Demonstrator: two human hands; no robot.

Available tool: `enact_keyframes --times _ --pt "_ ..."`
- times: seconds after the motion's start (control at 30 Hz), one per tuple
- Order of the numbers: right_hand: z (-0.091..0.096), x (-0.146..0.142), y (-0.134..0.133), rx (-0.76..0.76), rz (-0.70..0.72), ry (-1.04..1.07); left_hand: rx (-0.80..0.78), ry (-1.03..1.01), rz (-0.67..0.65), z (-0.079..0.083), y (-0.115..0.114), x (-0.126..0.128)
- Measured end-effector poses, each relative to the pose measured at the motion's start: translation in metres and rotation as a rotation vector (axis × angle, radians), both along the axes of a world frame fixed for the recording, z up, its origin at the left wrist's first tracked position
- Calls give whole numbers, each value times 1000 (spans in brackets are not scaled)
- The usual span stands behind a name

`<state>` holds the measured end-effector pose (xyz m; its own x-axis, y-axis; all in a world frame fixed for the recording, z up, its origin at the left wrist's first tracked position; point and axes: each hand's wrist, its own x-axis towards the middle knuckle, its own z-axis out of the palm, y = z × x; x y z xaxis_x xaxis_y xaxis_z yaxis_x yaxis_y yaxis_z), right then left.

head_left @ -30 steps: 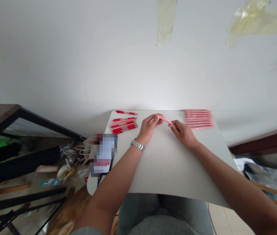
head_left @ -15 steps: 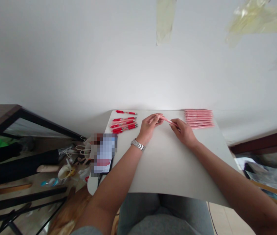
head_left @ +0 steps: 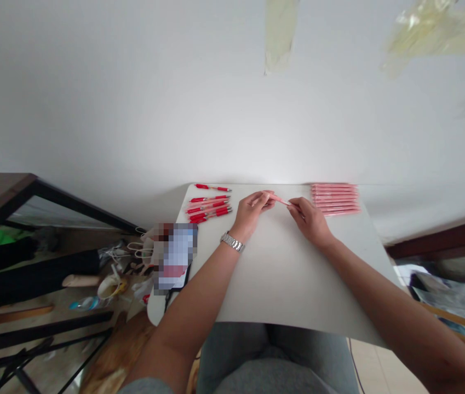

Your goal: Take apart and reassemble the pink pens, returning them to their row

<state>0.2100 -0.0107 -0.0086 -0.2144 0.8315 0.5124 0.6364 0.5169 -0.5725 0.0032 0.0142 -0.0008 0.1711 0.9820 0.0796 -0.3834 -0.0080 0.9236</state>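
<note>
A slim pink pen (head_left: 277, 197) is held above the far part of the white table (head_left: 273, 273), slanting down to the right. My left hand (head_left: 251, 212), with a metal watch at the wrist, is closed on the pen's left end. The fingers of my right hand (head_left: 309, 218) pinch its other end, where a pale section shows just beside the fingertips. Right of my right hand lies a neat row of several pink pens (head_left: 334, 198). Several red pens (head_left: 210, 210) lie left of my left hand, with a separate red pen (head_left: 212, 187) behind them.
A phone (head_left: 174, 257), its screen blurred out, rests at the table's left edge with a cable. The wall (head_left: 232, 109) rises behind the table. A dark-framed table (head_left: 2, 189) stands at left, above cluttered floor. A brown furry animal (head_left: 117, 355) is below.
My right hand has shifted slightly to the right along the pen, and a pale section now shows near its fingertips. My left hand has stayed nearly still.
</note>
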Motion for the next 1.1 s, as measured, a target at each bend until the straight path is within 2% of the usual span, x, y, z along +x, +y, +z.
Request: enact_keyframes --times 0.97,1.1 --pt "1 1 1 75 41 38 -12 11 26 -1 -1 1" --pt "-1 2 2 126 51 57 -30 13 58 -3 1 1"
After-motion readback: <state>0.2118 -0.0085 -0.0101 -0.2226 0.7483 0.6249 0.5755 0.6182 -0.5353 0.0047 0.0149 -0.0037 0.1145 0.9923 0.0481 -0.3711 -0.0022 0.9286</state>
